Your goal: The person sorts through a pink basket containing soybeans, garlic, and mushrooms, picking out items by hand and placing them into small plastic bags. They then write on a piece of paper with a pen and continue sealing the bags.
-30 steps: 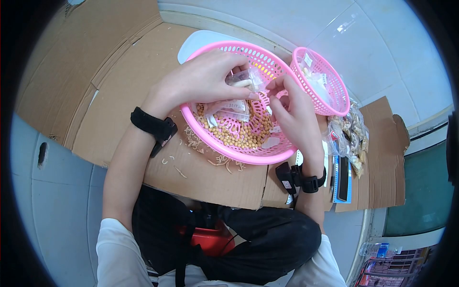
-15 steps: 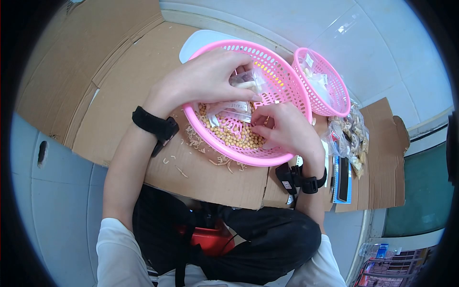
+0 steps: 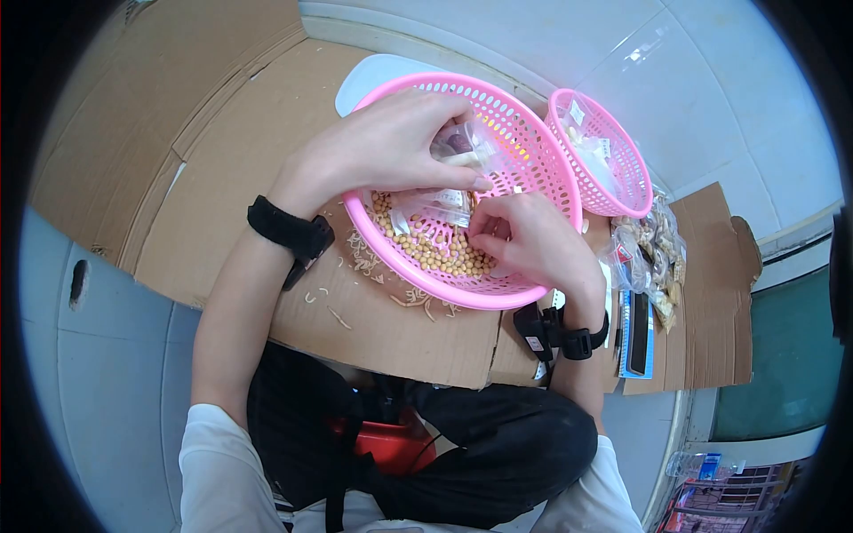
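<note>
**Small, clear plastic bag (image 3: 481,153) in the left hand (image 3: 404,135), over a large, pink, perforated plastic basket (image 3: 444,292)**

The bag is crinkled and transparent, glossy along its folds; a white piece and a dark reddish piece show through the film. The left thumb and fingers pinch it within the outline of the basket's rim. The right hand (image 3: 530,233), fingers curled narrow, is inside the basket's right side, near round tan beans (image 3: 442,256); whether it grips anything cannot be told.
</note>
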`<move>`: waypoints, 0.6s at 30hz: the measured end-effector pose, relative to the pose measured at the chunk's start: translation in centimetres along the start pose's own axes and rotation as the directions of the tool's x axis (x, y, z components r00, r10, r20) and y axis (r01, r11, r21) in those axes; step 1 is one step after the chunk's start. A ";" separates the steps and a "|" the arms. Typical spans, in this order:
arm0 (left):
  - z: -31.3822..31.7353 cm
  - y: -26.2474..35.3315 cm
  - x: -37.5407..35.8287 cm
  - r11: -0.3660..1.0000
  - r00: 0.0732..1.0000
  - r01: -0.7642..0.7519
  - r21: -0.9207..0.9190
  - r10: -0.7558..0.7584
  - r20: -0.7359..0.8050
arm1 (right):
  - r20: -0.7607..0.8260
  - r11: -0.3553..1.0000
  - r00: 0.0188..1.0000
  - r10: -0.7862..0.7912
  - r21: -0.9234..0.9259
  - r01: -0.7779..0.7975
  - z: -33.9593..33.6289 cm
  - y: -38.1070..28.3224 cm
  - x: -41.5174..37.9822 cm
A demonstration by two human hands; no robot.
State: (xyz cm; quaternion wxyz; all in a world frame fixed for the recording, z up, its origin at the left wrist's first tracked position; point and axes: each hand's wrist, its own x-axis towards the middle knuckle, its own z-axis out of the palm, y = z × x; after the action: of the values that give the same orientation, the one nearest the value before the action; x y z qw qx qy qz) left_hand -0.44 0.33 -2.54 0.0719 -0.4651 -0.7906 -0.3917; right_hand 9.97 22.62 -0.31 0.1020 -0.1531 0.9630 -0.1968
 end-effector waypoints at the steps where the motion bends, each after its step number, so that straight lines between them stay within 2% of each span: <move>1: 0.0 -0.1 0.0 1.000 1.000 0.011 -0.011 -0.011 0.002 | -0.007 1.000 1.000 0.002 0.023 -0.002 0.0 0.1 0.0; 2: 0.1 -0.2 0.0 1.000 1.000 0.021 -0.022 -0.021 0.003 | -0.007 1.000 1.000 0.003 0.023 -0.002 0.1 0.2 0.0; 4: 0.3 -0.4 0.0 1.000 1.000 -0.001 -0.011 0.001 -0.011 | -0.161 0.999 0.986 -0.035 -0.031 0.031 0.5 0.6 0.1; 5: 0.4 -0.4 0.0 1.000 0.999 -0.024 0.001 0.024 -0.026 | -0.161 0.999 0.986 -0.036 -0.031 0.031 0.6 0.8 0.2; 7: 0.3 -0.3 0.0 1.000 1.000 0.001 -0.002 -0.001 -0.012 | -0.285 0.998 0.958 -0.031 0.037 0.043 0.8 1.1 0.4; 11: -0.1 0.6 -0.3 0.998 0.998 0.067 0.000 -0.067 0.021 | -0.299 0.999 0.954 -0.029 0.018 0.036 0.6 0.8 0.2; 18: -0.2 0.7 -0.2 0.997 0.993 0.081 0.013 -0.082 0.081 | -0.311 0.992 0.949 0.049 0.123 -0.011 0.4 0.3 0.2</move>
State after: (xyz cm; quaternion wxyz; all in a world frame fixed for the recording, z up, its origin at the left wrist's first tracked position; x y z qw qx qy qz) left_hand 0.14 0.23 -2.10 0.0259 -0.4478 -0.8130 -0.3711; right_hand 9.82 22.66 -0.78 -0.0403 -0.0990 0.9556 -0.2744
